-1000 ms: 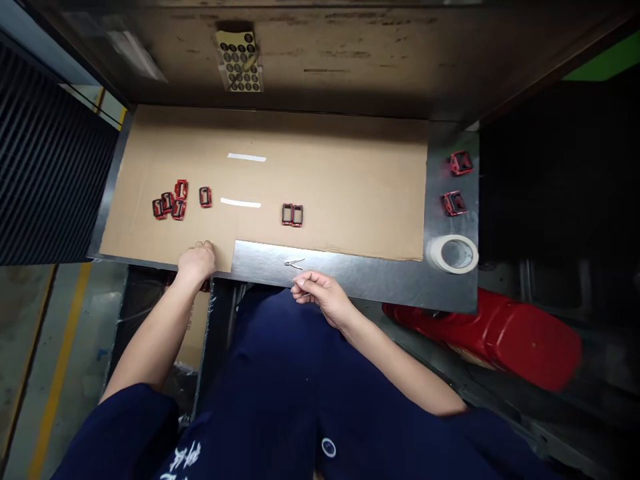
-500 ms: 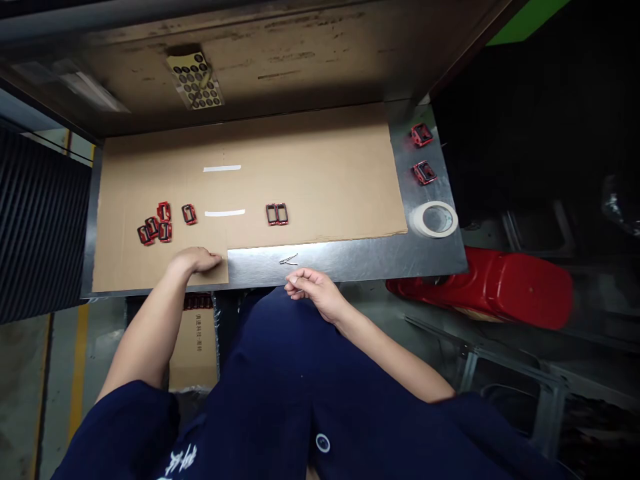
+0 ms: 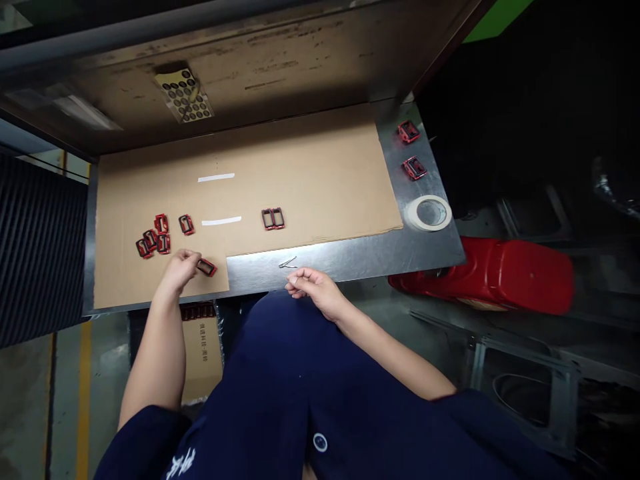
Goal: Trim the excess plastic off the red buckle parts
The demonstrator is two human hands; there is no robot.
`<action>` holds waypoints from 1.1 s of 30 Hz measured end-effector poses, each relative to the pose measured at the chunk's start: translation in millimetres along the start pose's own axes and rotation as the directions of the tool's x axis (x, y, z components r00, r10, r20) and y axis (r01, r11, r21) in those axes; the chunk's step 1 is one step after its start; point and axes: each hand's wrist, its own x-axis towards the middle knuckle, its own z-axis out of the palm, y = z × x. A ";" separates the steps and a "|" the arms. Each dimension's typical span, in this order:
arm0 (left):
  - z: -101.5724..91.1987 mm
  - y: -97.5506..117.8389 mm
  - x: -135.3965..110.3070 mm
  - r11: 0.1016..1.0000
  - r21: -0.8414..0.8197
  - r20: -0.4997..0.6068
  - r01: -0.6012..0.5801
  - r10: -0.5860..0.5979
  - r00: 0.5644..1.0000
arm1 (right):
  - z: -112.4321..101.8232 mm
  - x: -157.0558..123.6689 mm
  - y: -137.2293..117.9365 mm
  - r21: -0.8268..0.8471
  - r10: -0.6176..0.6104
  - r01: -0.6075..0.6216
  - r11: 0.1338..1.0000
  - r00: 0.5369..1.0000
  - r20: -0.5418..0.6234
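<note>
My left hand (image 3: 180, 271) rests on the front of a cardboard sheet (image 3: 310, 173), its fingertips at the end of a red and black rectangular buckle (image 3: 207, 267). Just beyond lie a cluster of similar buckles (image 3: 153, 240), a single buckle (image 3: 186, 225) and a side-by-side pair (image 3: 273, 219). My right hand (image 3: 313, 290) has its fingers pinched together, with nothing visible in them. It sits at the front edge of a galvanised metal tabletop (image 3: 350, 263), close to a small wire-like metal tool (image 3: 287, 264).
Two white strips (image 3: 216, 177) (image 3: 221, 221) lie on the cardboard. Two red buckles (image 3: 409, 132) (image 3: 415, 168) and a masking tape roll (image 3: 429, 213) sit on the metal at right. A red plastic object (image 3: 500, 277) lies below the right edge; a cardboard box (image 3: 203, 353) stands below the front edge.
A buckle now lies uncovered beside my left hand, which has shifted back and left. The view has swung, moving the table down and left. My right hand has barely moved.
</note>
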 end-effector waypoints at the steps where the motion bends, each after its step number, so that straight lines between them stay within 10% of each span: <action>1: 9.0 7.6 -10.8 0.990 -0.136 0.037 -0.040 0.046 0.998 | 1.5 -0.5 -1.1 -0.037 -0.022 0.022 0.999 1.000 0.004; 6: 66.2 54.1 -61.8 0.786 -0.609 0.181 -0.106 0.267 0.946 | 17.4 -5.8 -14.1 -0.367 -0.121 0.175 0.914 0.979 0.165; 11: 89.4 74.5 -89.9 0.177 -0.947 0.320 0.268 0.605 0.729 | 26.9 -15.0 -31.0 -0.393 -0.224 0.278 0.876 0.958 0.178; 19: 79.1 49.1 -94.9 0.198 -0.980 0.170 0.029 0.743 0.648 | 28.2 -41.1 -56.7 -0.229 -0.430 0.489 0.842 0.864 0.262; 23: 72.0 40.3 -95.7 0.271 -0.943 0.092 -0.195 0.773 0.628 | 30.1 -44.1 -58.6 -0.335 -0.561 0.613 0.716 0.790 0.248; 29: 53.8 35.9 -110.9 0.347 -0.808 0.091 -0.476 0.872 0.482 | 32.8 -38.3 -55.7 -0.344 -0.723 0.793 0.502 0.603 0.337; 33: 49.1 42.4 -118.0 0.408 -0.672 0.076 -0.617 0.868 0.491 | 33.7 -35.1 -55.1 -0.351 -0.736 0.815 0.460 0.571 0.363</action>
